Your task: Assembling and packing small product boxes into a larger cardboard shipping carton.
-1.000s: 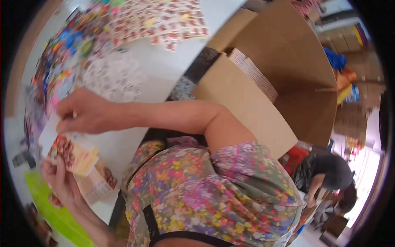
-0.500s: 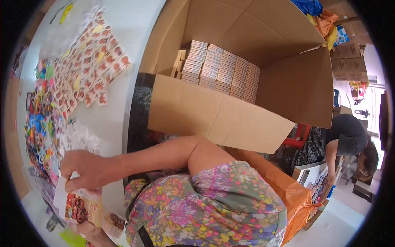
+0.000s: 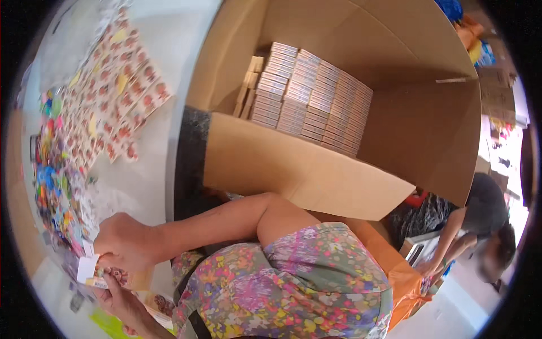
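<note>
We see 2 bare hands working at the lower left of the frame, over the edge of a white, smooth worktop (image 3: 149, 183). Between them is a small thin cardboard box printed in yellow and reddish brown (image 3: 138, 278), with a plain white flap (image 3: 86, 269) standing out at its left end. The left hand (image 3: 119, 299) is clamped on this box from below, its thumb lying on the printed face, which we think keeps the box steady. The right hand (image 3: 127, 240) is curled above, its fingertips near the flap; its own back hides the grip, so we cannot tell whether it pinches anything.

On the worktop, at the upper left, lie many flat square packets with red prints (image 3: 127, 93), and a heap of small colourful plastic pieces (image 3: 51, 186) sits at the far left; probably both are spread there to be within reach.

Beside the worktop, at the upper middle, a large open brown carton (image 3: 305, 164) contains tight stacks of small boxes (image 3: 319, 101), set in rows, we suppose, to save space. At the right, 1 co-worker (image 3: 485, 198) bends down.
</note>
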Demonstrator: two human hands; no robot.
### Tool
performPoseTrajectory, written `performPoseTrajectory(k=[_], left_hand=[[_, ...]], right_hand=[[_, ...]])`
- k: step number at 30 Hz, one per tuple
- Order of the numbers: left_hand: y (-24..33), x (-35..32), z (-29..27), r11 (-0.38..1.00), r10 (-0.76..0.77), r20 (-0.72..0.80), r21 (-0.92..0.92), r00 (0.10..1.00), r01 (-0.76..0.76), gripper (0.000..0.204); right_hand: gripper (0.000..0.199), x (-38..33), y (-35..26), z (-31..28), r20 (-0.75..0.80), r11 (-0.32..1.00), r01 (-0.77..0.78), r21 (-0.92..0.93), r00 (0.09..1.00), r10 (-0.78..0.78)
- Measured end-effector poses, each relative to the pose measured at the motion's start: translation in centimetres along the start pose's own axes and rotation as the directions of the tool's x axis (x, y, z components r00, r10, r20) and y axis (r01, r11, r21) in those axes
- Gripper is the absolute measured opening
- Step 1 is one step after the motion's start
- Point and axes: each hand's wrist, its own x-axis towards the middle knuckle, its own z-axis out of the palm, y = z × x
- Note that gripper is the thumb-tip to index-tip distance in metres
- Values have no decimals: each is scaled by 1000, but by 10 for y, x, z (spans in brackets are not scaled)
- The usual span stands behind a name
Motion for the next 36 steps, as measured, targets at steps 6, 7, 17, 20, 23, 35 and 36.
performPoseTrajectory(k=[6,7,17,20,23,35,36], left_hand=[[-11,-37,9,977,141,-41,-158,989,-146,66],[-6,-42,20,968,152,-54,-192,987,-159,78],[-55,-103,-41,912,178,64,-385,982,-141,53],[-66,-116,-56,924,89,157,-383,984,-23,43],[-63,-108,-60,950,304,25,-89,952,-301,22],[-54,-93,-71,955,220,81,-223,972,-197,12],[-51,-92,-70,952,103,94,-298,990,-71,10]], right_hand=[[50,-18,-20,-8,413,816,-552,174,793,448],[52,-27,-19,-8,353,861,-462,211,858,373],[36,-73,-38,18,537,891,-429,149,792,291],[22,-81,-42,23,561,812,-579,66,695,449],[19,-71,-55,30,567,866,-499,33,722,395],[9,-19,-79,32,746,803,-502,-320,388,541],[9,-17,-79,33,749,802,-506,-317,385,539]])
